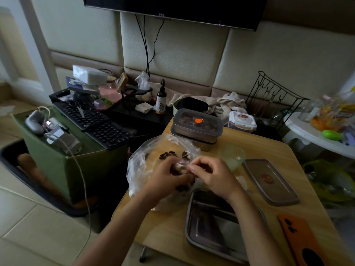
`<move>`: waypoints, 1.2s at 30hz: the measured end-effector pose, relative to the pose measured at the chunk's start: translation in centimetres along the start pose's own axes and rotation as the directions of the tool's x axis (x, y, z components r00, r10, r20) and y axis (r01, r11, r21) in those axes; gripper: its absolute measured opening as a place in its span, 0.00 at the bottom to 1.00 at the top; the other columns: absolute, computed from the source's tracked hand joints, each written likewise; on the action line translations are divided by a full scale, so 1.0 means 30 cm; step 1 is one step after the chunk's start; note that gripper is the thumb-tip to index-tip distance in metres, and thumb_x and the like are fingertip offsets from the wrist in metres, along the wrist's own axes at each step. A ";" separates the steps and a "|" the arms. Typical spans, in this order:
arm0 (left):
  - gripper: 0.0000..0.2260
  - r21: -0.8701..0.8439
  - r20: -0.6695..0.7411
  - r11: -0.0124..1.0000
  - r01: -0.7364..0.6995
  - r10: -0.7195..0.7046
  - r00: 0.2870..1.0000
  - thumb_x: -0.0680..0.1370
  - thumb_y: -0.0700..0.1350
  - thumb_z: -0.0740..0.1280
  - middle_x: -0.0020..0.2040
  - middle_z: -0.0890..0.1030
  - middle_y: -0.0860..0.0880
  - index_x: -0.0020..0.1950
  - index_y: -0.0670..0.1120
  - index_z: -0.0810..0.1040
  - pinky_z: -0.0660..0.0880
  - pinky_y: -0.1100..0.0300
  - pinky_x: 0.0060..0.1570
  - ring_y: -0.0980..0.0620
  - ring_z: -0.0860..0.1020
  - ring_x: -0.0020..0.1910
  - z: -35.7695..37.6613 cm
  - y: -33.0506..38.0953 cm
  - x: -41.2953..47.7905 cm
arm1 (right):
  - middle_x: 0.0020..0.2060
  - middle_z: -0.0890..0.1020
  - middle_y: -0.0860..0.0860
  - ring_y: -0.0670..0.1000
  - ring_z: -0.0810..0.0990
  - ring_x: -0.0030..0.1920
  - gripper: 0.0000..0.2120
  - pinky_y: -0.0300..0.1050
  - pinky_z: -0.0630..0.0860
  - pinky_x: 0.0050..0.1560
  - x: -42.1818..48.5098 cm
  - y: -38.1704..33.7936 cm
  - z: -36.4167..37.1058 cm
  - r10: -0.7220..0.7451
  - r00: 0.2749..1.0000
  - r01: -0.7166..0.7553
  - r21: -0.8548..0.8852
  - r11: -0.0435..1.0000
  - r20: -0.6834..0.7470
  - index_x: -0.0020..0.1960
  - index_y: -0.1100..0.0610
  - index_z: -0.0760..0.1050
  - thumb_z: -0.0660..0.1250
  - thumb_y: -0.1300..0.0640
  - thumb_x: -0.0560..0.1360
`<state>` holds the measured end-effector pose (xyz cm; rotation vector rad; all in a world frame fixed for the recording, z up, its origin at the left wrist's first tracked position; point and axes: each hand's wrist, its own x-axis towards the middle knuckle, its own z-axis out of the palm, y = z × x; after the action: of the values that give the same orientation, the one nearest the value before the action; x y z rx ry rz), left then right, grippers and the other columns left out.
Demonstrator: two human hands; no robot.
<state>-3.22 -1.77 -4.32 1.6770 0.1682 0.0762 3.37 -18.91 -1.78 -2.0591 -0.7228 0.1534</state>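
Bag: open on counter, near left edge, dark pieces inside. Left hand and right hand curled, pinching one brownish lump above it. Risk of dropping lump off edge if pinched loosely, of dragging pieces out if bag tugged.

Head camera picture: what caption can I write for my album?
Left hand and right hand hold a small brownish lump over a clear plastic bag beside a metal tray.

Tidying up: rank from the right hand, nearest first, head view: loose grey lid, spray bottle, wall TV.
1. Loose grey lid, just right of the right hand.
2. Spray bottle, far back on the left.
3. Wall TV, high at the back.
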 end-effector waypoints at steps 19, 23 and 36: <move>0.03 -0.065 -0.030 0.992 -0.104 0.102 0.994 0.77 0.48 0.73 0.48 0.86 0.49 0.49 0.51 0.85 0.84 0.54 0.48 0.51 0.86 0.48 -0.026 0.038 -0.011 | 0.40 0.85 0.47 0.49 0.85 0.44 0.06 0.55 0.83 0.49 0.005 0.016 -0.003 -0.075 0.994 0.078 0.036 0.996 -0.074 0.45 0.48 0.84 0.71 0.54 0.80; 0.05 -0.147 -0.080 0.985 -0.092 0.081 0.993 0.79 0.45 0.72 0.46 0.86 0.49 0.51 0.45 0.84 0.83 0.60 0.43 0.51 0.86 0.45 -0.015 0.051 -0.020 | 0.45 0.87 0.50 0.51 0.87 0.47 0.03 0.53 0.84 0.52 0.004 0.013 0.024 -0.016 0.997 0.032 0.219 0.975 -0.072 0.52 0.51 0.82 0.72 0.58 0.80; 0.06 -0.277 -0.132 0.955 -0.108 0.074 0.988 0.80 0.43 0.69 0.45 0.86 0.44 0.51 0.42 0.82 0.83 0.55 0.41 0.47 0.86 0.44 -0.003 0.073 -0.025 | 0.41 0.87 0.53 0.49 0.85 0.44 0.04 0.50 0.82 0.53 0.015 -0.004 0.061 0.172 0.976 -0.075 0.539 0.839 -0.131 0.49 0.58 0.85 0.73 0.57 0.79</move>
<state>-3.83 -2.04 -2.11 1.3928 0.1628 0.2604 3.02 -17.27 -2.66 -1.5552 -0.3775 0.2173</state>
